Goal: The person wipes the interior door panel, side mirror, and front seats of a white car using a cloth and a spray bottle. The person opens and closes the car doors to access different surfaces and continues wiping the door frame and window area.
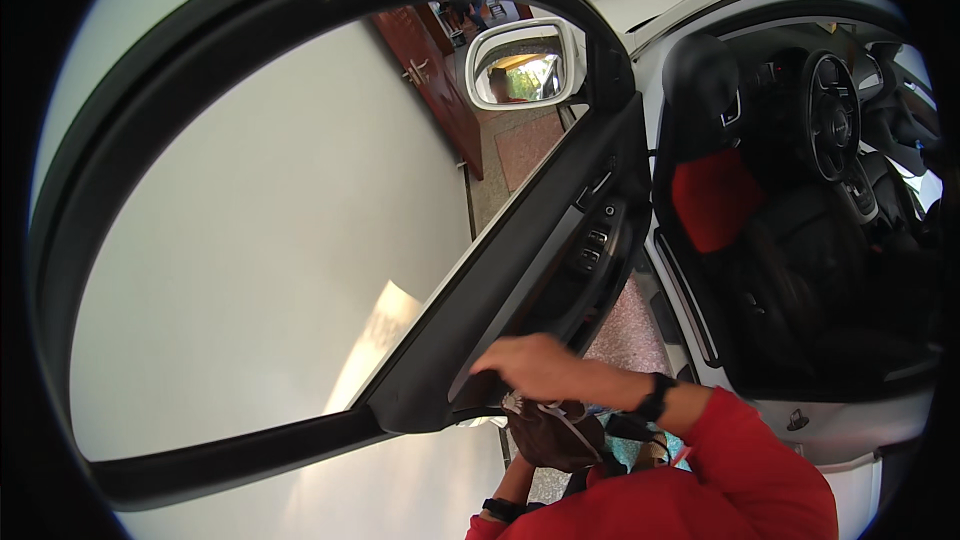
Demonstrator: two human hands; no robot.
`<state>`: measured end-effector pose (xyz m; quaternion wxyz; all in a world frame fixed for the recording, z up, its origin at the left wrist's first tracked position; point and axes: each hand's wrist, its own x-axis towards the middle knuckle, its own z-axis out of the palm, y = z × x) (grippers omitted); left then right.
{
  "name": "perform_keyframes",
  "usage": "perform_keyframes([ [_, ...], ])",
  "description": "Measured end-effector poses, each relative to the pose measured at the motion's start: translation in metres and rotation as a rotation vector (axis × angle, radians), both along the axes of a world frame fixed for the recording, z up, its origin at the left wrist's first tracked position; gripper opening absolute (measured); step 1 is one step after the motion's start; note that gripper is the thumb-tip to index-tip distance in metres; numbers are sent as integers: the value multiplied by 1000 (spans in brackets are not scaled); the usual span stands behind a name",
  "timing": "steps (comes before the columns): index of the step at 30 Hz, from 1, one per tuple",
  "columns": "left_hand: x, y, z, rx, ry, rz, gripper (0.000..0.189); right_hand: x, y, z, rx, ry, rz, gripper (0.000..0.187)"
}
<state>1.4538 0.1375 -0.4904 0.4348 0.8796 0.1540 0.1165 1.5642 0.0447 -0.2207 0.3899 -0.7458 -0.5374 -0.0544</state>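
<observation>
My right hand [529, 367] is at the rear lower end of the open car door's inner panel [416, 375], fingers bent downward and blurred. What lies under its fingers is hidden. Just below it is a brown cloth item [551, 439], perhaps a pouch, with a white strip across it and a pale ornament at its upper left. My left forearm [517, 480] runs up behind this item, which hides the left hand. Black bands circle both wrists. A black object with a thin cable [630, 427] sits below my right wrist.
The door's window frame [97, 240] arches across the left, before a white wall [262, 240]. Window switches [592, 249] and a side mirror [521, 64] are on the door. To the right are the driver's seat [795, 247] and steering wheel [832, 116]. A red-brown door [435, 90] stands beyond.
</observation>
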Motion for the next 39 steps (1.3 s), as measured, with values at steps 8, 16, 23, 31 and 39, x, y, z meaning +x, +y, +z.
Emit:
perform_keyframes([
  [8,48,-7,45,24,-168,-123,38,44,-185,-58,-67,706,-604,23],
  [16,80,-32,163,290,-458,-202,39,25,-178,-59,189,356,-683,30],
  [23,106,-57,251,596,-665,-146,41,1,-153,4,-252,-229,-236,88],
  [31,124,-65,233,202,-491,-170,53,45,-157,14,-46,-32,-123,69],
  [39,99,-45,207,-329,17,-187,60,124,-142,93,654,926,-241,41],
])
